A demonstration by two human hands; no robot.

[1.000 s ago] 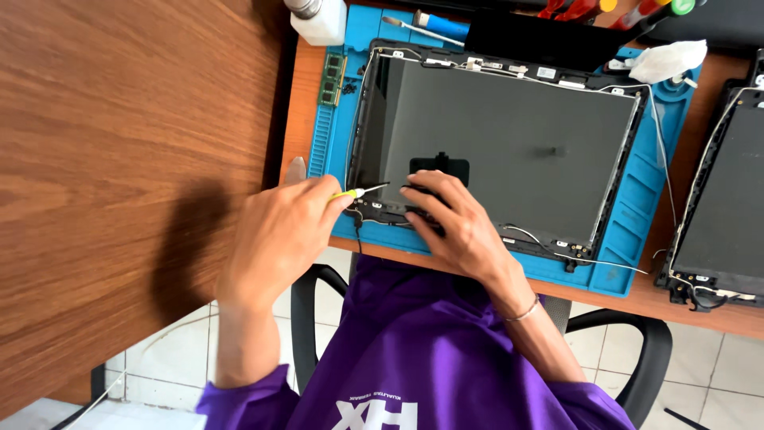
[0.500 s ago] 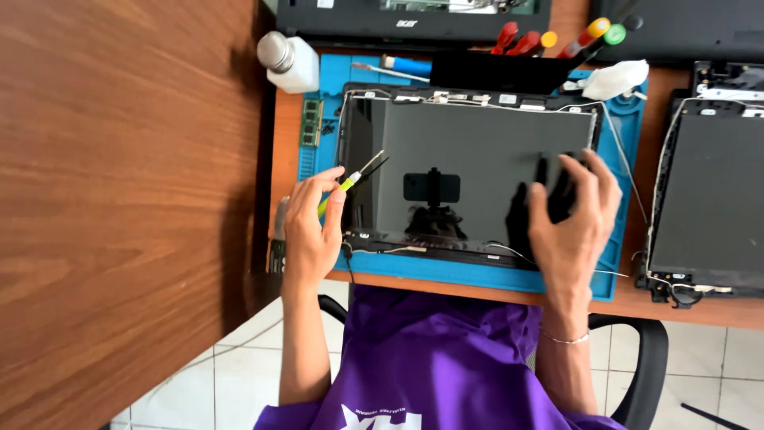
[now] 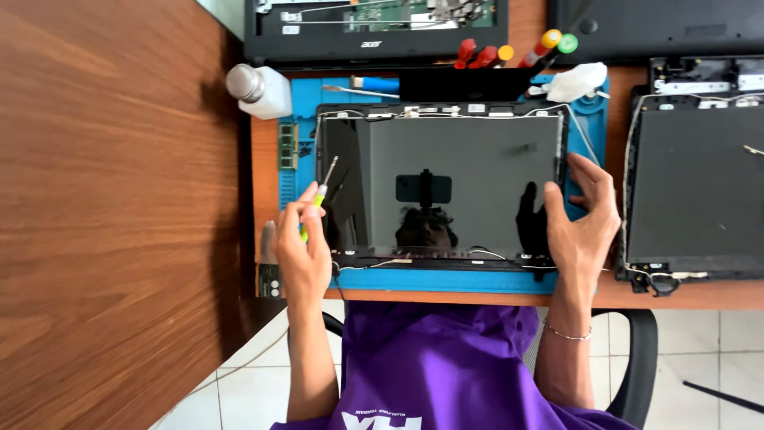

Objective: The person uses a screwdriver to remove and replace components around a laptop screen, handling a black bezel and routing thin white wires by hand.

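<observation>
A dark laptop screen panel (image 3: 469,175) lies in its lid frame on a blue work mat (image 3: 446,280). My left hand (image 3: 302,253) rests at the panel's lower left corner and holds a small screwdriver (image 3: 320,195) with a yellow-green handle, its tip pointing up. My right hand (image 3: 585,215) is at the panel's right edge, fingers spread, with the fingertips touching the edge of the panel. The glossy panel mirrors a dark shape of a head and a phone.
A white bottle (image 3: 261,90) stands at the mat's upper left, a memory stick (image 3: 287,146) below it. Screwdrivers with coloured handles (image 3: 509,54) lie behind a black tray. Another laptop lid (image 3: 692,195) sits to the right, an opened laptop base (image 3: 374,28) at the back. A wooden wall (image 3: 111,207) stands on the left.
My right hand has moved from the middle of the panel to its right edge. My left hand, still with the screwdriver, has stayed at the lower left corner. The view has shifted.
</observation>
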